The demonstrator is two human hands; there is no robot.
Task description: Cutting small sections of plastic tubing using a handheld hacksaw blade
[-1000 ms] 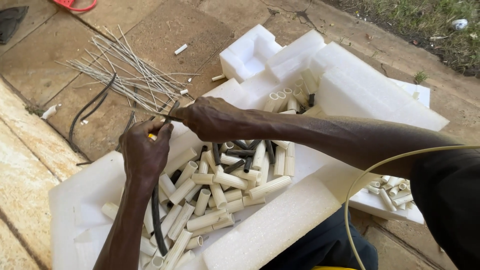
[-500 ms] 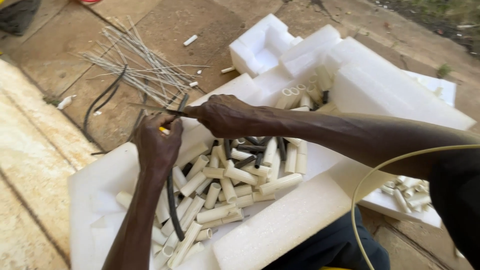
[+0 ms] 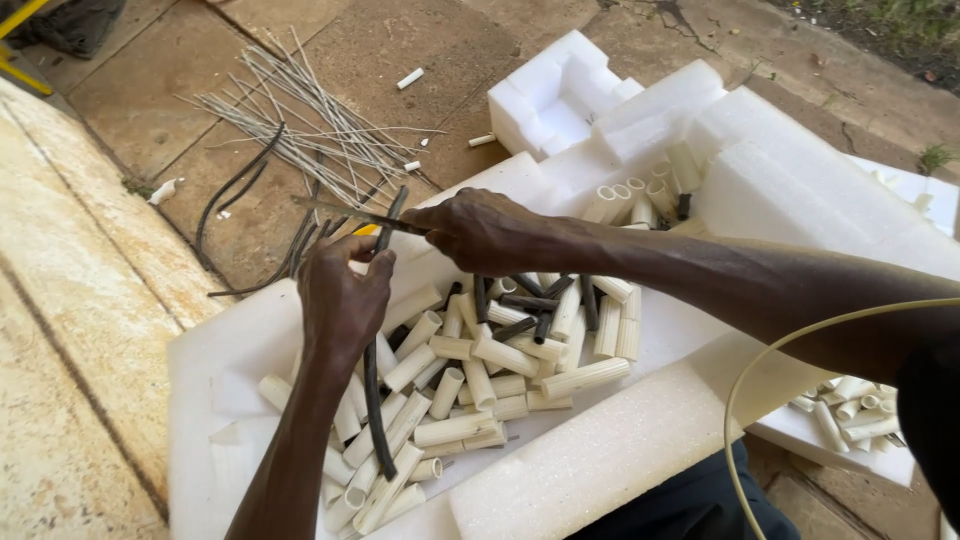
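Note:
My left hand [image 3: 340, 295] grips a long black tube [image 3: 374, 400] that runs from above my fist down over the white foam tray [image 3: 220, 370]. My right hand [image 3: 480, 230] is closed on a thin blade-like tool [image 3: 345, 211] whose tip crosses the black tube's upper end [image 3: 393, 208]. Both hands hover over a heap of several short cream tube pieces [image 3: 480, 380] and short black tube pieces [image 3: 520, 300] lying in the tray.
A bundle of thin grey wires [image 3: 300, 130] and black cable [image 3: 235, 185] lies on the paved ground beyond. White foam blocks [image 3: 620, 110] stand at the right, a second foam tray [image 3: 860, 400] holds more cream pieces, and a yellowish hose [image 3: 760, 370] arcs at the lower right.
The view has shifted slightly; my hands hold their grip, with the tool still across the black tube's top end.

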